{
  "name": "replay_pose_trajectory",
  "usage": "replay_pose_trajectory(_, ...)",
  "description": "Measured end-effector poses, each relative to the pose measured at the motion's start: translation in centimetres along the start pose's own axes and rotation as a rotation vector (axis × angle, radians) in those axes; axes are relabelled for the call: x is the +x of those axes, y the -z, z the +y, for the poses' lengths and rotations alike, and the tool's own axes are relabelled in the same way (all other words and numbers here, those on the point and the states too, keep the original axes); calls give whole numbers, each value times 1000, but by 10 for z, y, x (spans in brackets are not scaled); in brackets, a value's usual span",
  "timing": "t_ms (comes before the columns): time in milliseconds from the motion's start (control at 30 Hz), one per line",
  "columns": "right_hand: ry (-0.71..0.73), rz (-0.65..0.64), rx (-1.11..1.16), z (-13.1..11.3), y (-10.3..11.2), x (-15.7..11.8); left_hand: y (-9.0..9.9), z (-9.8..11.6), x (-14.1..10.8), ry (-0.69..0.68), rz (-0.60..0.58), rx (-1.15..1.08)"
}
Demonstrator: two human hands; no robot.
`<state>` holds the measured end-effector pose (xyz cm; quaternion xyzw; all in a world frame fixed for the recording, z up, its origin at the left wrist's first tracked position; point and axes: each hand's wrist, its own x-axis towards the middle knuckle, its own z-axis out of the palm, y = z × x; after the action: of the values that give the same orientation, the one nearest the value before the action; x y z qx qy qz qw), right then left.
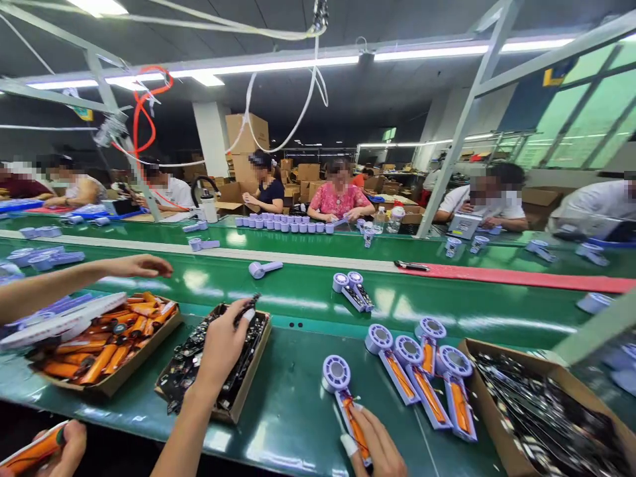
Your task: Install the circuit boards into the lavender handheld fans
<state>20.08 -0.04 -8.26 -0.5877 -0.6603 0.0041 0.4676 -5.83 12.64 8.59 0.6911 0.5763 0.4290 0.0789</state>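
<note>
My left hand (223, 348), with a white finger cot, grips a dark circuit board (247, 311) above a cardboard tray of similar boards (250, 372). My right hand (375, 440) holds the open handle of a lilac handheld fan body (336, 374) with an orange cylindrical cell (356, 424) inside. Several matching fan bodies (412, 371) lie just beyond it on the green conveyor belt (298, 424). At left, a co-worker's hand (139, 265) reaches over the belt, and their other hand (64, 450) holds an orange cell.
A tray of orange cells (134, 354) sits left of my left hand. A cardboard box of dark parts (507, 411) stands at right. Loose fan parts lie on a farther belt (308, 291). Co-workers sit along the far line, with cartons behind them.
</note>
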Motion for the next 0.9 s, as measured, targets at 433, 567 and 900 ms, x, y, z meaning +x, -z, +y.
replay_pose_trajectory(433, -9, -226, -16, -31, 40, 44, -76, 12, -138, 705, -373, -1031)
replay_pose_trajectory(567, 53, -377, -243, -27, 28, 53, -83, 8, -137, 647, -438, -728)
replay_pose_trajectory(900, 74, -313, 202, 1, 18, 43, -107, 20, -159, 530, -390, -754)
